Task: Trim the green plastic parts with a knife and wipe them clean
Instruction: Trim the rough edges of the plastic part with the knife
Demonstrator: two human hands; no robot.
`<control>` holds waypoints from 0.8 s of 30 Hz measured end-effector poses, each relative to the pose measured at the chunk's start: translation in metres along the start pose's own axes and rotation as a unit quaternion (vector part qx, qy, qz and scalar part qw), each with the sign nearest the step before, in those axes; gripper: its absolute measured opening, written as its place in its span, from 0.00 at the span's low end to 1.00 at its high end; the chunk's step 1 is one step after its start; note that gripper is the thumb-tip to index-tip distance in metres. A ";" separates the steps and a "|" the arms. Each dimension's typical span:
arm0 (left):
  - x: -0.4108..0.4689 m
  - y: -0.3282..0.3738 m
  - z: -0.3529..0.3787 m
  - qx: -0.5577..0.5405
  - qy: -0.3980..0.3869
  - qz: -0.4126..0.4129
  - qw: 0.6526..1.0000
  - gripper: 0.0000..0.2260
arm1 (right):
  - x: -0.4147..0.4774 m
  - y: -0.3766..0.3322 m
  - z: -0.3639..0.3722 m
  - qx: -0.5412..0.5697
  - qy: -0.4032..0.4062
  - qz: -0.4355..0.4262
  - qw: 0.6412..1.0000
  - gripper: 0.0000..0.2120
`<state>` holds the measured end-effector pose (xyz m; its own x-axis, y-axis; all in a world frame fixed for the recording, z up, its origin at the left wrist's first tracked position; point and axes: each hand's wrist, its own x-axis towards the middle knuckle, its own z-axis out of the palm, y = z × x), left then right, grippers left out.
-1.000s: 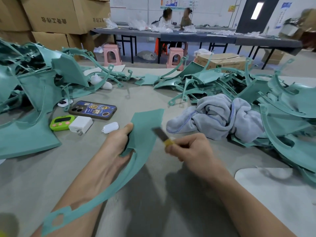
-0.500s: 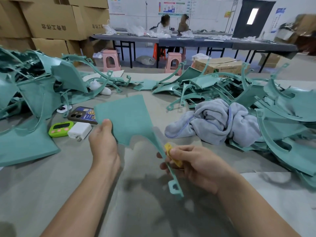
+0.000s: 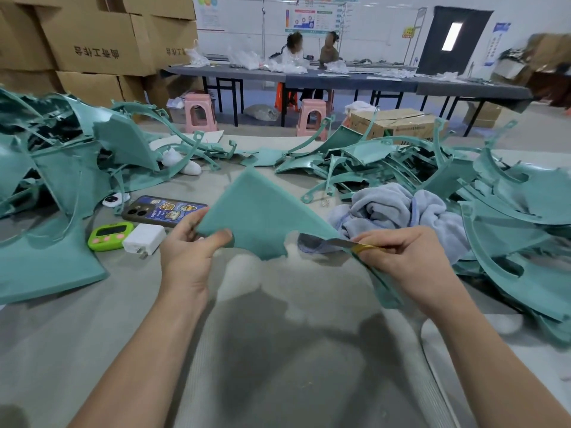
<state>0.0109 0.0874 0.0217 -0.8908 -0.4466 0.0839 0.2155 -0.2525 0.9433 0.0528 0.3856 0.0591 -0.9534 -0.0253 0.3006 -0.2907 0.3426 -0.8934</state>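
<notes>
The green plastic part (image 3: 262, 217) is held up off the table (image 3: 278, 350) at mid-frame with its flat face toward the camera, probably so that its ragged lower edge is exposed to the knife (image 3: 336, 243), whose blade points left along that edge. The left hand (image 3: 185, 261) reaches in from lower left and pinches the part's left corner, thumb in front and fingers (image 3: 189, 224) clamped behind. The right hand (image 3: 404, 261) comes from lower right, curled tight round the knife's yellow handle, with the grey cloth (image 3: 398, 211) just behind.
</notes>
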 end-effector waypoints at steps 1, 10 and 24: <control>0.000 -0.002 -0.001 0.052 0.002 0.032 0.998 0.19 | 0.000 0.001 -0.001 -0.012 0.009 -0.003 1.000 0.17; -0.019 -0.001 -0.001 0.361 -0.104 0.230 0.898 0.19 | 0.002 0.012 0.011 -0.033 0.125 -0.013 0.992 0.19; -0.037 -0.017 0.013 0.355 -0.171 0.349 0.850 0.22 | -0.032 -0.015 0.068 -0.048 0.050 -0.070 0.995 0.15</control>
<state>0.0348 0.1193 0.0070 -0.7352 0.0326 0.6770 0.5524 0.6076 0.5707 0.0819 0.3177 0.0403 -0.8903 0.0131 0.4553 -0.4060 0.4301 -0.8063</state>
